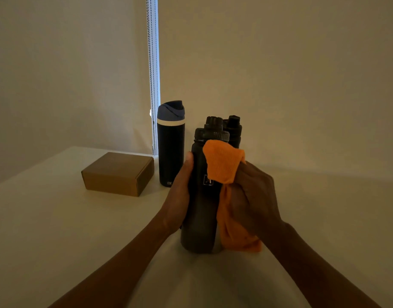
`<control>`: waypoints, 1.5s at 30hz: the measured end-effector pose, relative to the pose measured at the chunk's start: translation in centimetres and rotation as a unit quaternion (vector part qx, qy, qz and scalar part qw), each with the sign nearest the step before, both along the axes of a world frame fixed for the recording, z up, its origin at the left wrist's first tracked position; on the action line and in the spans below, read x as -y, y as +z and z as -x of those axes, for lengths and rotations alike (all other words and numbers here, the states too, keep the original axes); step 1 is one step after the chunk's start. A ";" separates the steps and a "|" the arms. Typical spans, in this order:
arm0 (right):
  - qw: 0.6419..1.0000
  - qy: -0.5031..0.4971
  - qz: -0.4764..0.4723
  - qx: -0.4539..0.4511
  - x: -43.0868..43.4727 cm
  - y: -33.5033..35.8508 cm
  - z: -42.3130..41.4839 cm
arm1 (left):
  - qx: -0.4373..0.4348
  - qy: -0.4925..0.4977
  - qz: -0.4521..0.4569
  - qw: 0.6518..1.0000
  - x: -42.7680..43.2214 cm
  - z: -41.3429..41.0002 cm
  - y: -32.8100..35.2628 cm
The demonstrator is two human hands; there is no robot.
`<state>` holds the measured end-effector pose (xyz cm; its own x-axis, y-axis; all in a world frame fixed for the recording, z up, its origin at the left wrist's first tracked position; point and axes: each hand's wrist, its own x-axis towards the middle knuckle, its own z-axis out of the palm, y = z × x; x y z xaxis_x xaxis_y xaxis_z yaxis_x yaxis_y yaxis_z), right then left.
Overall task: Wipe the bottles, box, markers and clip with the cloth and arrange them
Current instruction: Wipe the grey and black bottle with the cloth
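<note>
Closed brown cardboard box (pixel 117 173) lies flat on the white tabletop (pixel 46 218), toward the far left corner. Just right of it, near the far edge, a tall navy metal bottle with a blue lid and white band (pixel 170 152) stands upright, apart from the box. A beaded blind cord (pixel 152 74) hangs behind it against the wall.

Left hand (pixel 180 192) is mid-tabletop, its fingers wrapped round the left side of a matte black plastic bottle with a screw cap (pixel 202 214). The bottle is roughly upright; can't tell if its base touches the tabletop. An orange knitted cloth (pixel 222 165) is draped over the bottle's shoulder and right side. A second black capped bottle (pixel 234 130) stands behind, mostly hidden. Right hand (pixel 255 196) has its fingers clenched on the cloth, pressing it to the bottle.
</note>
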<state>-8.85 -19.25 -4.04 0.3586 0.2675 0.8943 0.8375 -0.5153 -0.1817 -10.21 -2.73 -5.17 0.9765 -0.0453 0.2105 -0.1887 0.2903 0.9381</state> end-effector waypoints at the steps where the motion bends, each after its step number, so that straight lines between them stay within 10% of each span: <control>1: 1.000 0.004 -0.011 0.001 -0.1 0.2 -0.1 | 0.008 0.010 -0.012 1.000 -0.1 0.0 0.0; 12: 1.000 0.006 0.013 0.011 0.1 0.4 -0.3 | 0.063 0.059 -0.106 0.991 -0.6 -0.1 0.3; 29: 0.958 0.042 -0.173 -0.226 2.2 5.0 -1.7 | -0.012 -0.027 -0.057 0.998 -1.8 0.5 1.9; 45: 0.971 0.114 -0.075 -0.196 0.7 5.8 -2.2 | -0.002 -0.047 -0.149 0.988 -2.6 0.0 2.8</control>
